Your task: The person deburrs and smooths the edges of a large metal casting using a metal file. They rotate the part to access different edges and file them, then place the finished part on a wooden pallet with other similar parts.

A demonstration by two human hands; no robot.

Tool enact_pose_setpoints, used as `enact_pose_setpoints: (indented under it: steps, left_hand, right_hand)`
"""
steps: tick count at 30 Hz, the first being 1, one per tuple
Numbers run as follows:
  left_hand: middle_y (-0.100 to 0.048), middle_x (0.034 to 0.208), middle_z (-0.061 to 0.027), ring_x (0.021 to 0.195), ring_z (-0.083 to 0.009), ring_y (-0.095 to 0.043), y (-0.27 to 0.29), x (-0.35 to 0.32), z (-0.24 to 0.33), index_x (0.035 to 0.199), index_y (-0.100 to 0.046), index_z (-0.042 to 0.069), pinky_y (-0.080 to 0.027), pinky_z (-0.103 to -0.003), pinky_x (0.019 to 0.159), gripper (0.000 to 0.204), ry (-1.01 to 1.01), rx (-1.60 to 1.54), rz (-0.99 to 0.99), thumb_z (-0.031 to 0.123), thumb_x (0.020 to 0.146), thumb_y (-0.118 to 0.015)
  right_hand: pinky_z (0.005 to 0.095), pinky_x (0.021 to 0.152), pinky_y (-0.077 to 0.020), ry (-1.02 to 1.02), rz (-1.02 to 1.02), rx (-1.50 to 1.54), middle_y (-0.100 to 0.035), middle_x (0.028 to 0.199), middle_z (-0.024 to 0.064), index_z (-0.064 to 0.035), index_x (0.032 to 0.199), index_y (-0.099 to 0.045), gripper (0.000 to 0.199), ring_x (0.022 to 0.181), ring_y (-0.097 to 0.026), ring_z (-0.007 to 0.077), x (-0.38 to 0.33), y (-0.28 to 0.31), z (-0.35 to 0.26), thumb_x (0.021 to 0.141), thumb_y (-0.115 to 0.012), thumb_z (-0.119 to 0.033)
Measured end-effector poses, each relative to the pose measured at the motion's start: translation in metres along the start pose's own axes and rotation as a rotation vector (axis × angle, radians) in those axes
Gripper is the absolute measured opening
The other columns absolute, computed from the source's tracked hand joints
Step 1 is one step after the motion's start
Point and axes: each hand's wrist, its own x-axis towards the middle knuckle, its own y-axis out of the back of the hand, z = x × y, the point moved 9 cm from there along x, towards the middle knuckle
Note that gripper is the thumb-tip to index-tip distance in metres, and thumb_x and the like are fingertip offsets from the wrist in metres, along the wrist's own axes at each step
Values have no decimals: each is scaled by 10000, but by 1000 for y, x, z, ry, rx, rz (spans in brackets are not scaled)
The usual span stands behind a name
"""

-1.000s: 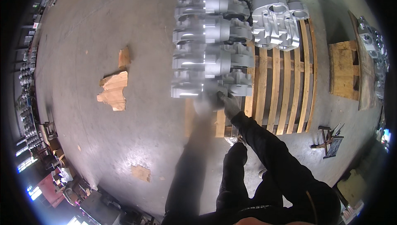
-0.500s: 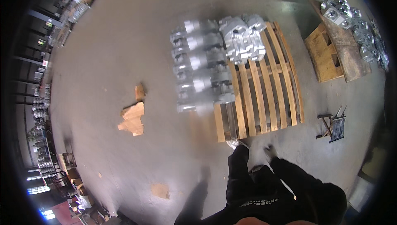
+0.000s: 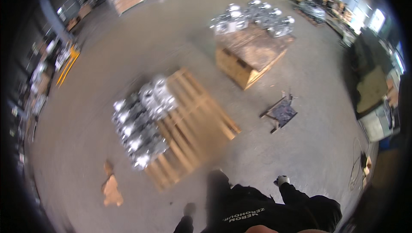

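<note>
The picture is motion-blurred. My right hand, in a light glove, hangs low at my side over bare concrete with nothing in it. My left hand, dark-gloved, sits near the bottom edge; its fingers are too blurred to read. Both are well short of the wooden pallet ahead of me. Several shiny metal castings are stacked on the pallet's left part. My dark sleeves and jacket fill the lower middle.
A wooden crate farther off carries more metal parts. A small dark metal frame lies on the floor to the right. Cardboard scraps lie left of the pallet. Shelving lines the left wall, and a cable loops at the right.
The view has swung and pulled back: the pallet and castings now sit farther away and rotated. My right hand has come off the castings and dropped to my side.
</note>
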Motion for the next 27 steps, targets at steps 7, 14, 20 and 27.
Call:
enact_pose_setpoints:
  steps: [7,14,20,27]
  left_hand:
    - [-729,868,-139,723,-223,-702,-83,50,29,1117,-680,57,-570,-347,624,189,462,-48,-83,114,938,-707]
    - [-759,918,-181,726,-326,-726,-262,161,194,954,-751,145,-596,-446,626,230,-796,1419,-676,311,981,-594]
    - [-678,803,-49,703,-136,-600,-361,397,353,998,-686,38,-503,-319,621,213,-4,461,-136,241,1022,-625]
    - [-751,1047,-214,1002,-392,-715,-540,521,580,1101,-692,14,-553,-461,867,331,-449,802,-37,316,967,-675]
  right_hand:
    - [439,792,-572,-114,18,1447,-730,883,80,-154,807,-732,214,925,-694,317,156,0,26,853,-661,-350]
    - [474,723,-566,-414,-15,1954,-692,948,120,-60,1152,-632,267,846,-685,319,258,127,73,957,-627,-242]
    - [476,719,-570,-202,-3,2028,-710,934,116,-101,1043,-718,222,813,-690,326,342,215,161,927,-621,-263]
    - [466,627,-601,-574,103,1513,-686,895,135,-23,1229,-609,339,719,-688,282,484,253,312,994,-669,-259]
